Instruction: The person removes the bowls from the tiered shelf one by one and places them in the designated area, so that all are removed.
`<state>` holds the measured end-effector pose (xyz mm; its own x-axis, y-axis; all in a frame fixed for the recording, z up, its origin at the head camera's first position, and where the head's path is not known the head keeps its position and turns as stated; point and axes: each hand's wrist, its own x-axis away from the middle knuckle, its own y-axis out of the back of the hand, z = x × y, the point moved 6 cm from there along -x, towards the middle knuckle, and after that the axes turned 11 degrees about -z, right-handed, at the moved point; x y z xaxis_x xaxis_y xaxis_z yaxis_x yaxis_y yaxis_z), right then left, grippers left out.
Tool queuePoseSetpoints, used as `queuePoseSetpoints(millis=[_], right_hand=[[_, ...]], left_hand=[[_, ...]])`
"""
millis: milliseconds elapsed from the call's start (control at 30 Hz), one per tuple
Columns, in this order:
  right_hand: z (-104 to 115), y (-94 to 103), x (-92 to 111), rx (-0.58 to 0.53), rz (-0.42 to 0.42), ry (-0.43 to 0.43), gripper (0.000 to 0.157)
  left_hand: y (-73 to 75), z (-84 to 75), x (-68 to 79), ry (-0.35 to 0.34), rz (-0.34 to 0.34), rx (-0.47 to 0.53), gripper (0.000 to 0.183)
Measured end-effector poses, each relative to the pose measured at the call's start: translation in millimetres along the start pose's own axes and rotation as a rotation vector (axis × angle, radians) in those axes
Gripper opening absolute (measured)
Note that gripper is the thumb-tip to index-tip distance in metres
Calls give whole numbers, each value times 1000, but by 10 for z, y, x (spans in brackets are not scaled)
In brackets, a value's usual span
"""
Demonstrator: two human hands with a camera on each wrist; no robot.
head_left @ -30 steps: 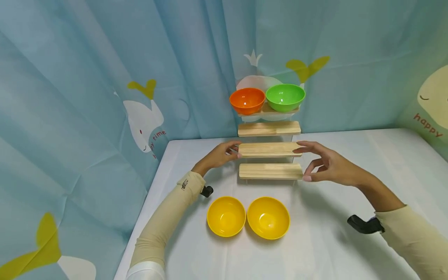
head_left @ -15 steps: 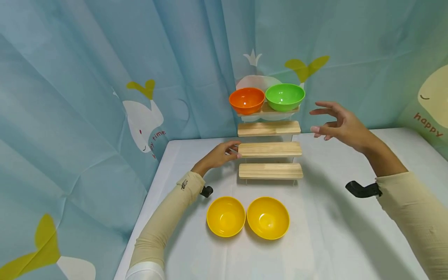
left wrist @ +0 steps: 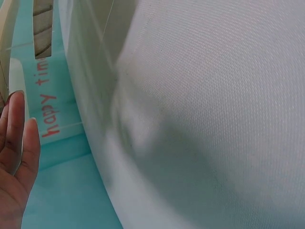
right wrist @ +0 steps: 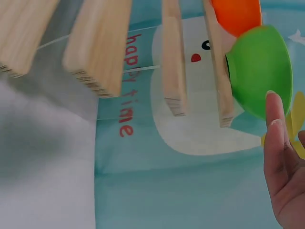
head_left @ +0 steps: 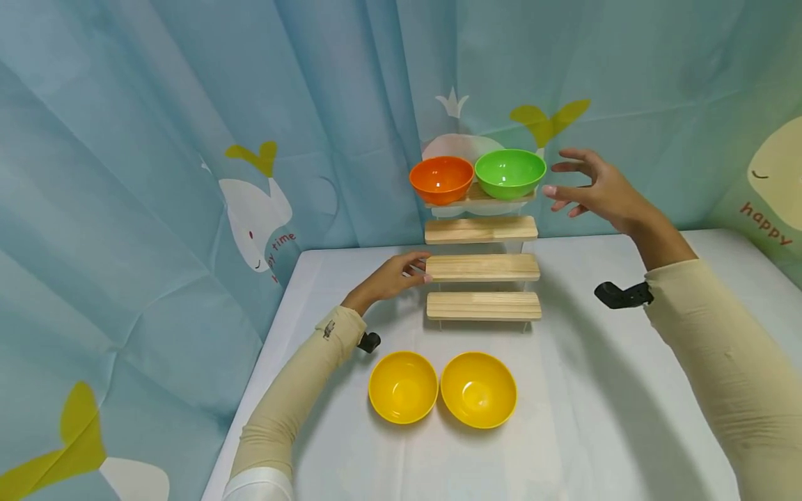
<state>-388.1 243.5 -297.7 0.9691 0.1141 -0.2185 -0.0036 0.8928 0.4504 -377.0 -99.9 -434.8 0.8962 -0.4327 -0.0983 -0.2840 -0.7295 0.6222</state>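
The left hand [head_left: 388, 277] is pinching the wooden shelf [head_left: 485, 305] by 1 board [head_left: 482, 267]; the right hand [head_left: 599, 191], empty and wide, is hovering beside the green bowl [head_left: 510, 173] sitting on the top board [head_left: 479, 195]. A grasp is seemingly starting; the next move is likely needing a side pinch.

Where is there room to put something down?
The three lower shelves are bare; the left grip is at the middle one's left end. The table is bare right of the yellow bowls and in front of them. The top shelf is crowded: orange bowl and green bowl, with the right grip close by.
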Motion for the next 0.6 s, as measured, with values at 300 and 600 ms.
queuePoseSetpoints(millis=[300,600], right_hand=[[21,-142,-245,-4,62,-76,92],[-2,-219,-332,28,103,-115,99]], left_hand=[[25,-3,37,20,-12,6,61],[13,-9,24,16,-20,4,60]])
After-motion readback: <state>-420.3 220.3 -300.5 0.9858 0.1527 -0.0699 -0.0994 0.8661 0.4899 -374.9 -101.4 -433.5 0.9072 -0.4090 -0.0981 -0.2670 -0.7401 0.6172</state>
